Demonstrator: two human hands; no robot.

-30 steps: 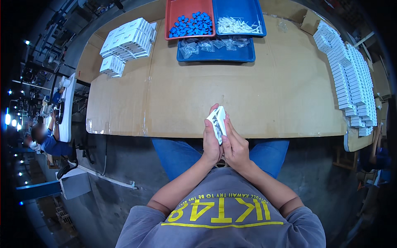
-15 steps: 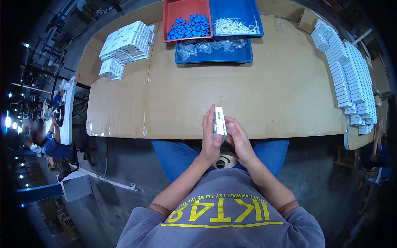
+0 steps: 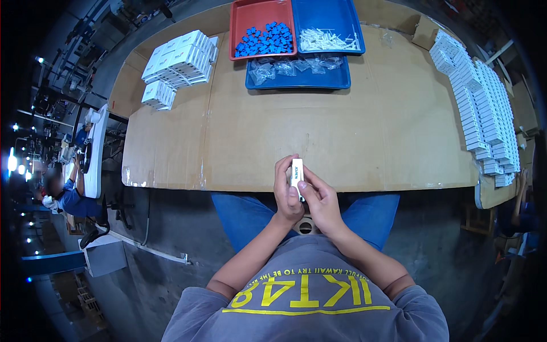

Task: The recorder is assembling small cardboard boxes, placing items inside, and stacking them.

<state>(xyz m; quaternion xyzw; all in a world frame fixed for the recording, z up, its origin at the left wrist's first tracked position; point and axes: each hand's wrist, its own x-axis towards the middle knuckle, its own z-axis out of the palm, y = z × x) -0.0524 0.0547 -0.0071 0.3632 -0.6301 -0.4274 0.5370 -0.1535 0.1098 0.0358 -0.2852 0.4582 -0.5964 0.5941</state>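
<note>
The left hand (image 3: 286, 191) and the right hand (image 3: 319, 199) are both wrapped around one small white box (image 3: 297, 172), holding it up on its end just over the near edge of the desk (image 3: 364, 131). The left hand grips the box from the side, and the right hand's fingers press on it from the other side and near the lower end. It looks like the box is being closed or checked, so it is best to keep it straight, hold it softly so the thin card does not bend, and push any flap in flat with a thumb. Keep it over the desk, so it lands there if it slips and not on the floor. Far across the desk sit a red tray (image 3: 236, 34) with little blue pieces (image 3: 264, 39), a blue tray (image 3: 342, 14) with white pieces (image 3: 326, 40), and a second blue tray (image 3: 296, 82) with small clear bags (image 3: 285, 65). A pile of white boxes (image 3: 176, 60) lies at the far left, and long rows of white boxes (image 3: 481, 108) lie along the right side.
</note>
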